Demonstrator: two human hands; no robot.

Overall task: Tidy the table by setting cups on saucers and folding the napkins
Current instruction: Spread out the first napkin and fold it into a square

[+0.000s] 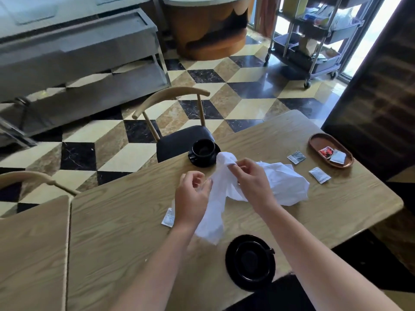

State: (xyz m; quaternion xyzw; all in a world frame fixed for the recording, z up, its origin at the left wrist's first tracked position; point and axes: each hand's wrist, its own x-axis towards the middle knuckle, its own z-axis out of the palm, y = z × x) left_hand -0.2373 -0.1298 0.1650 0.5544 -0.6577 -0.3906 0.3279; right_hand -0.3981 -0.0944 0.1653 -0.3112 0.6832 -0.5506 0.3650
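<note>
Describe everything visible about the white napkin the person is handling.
The white cloth napkin is crumpled and unfolded, of thin, soft-looking fabric. The right hand pinches a bunched corner and lifts it above the light wooden table; the left hand grips the hanging part lower down. One end trails toward the near black cup on its black saucer; the rest lies heaped on the table to the right. Its raised corner shows in front of the far black cup and saucer.

A floor of black, cream and tan diamond tiles gleams beyond the wooden tabletop, with a black-seated chair at its far edge and a wheeled cart by the bright window.
</note>
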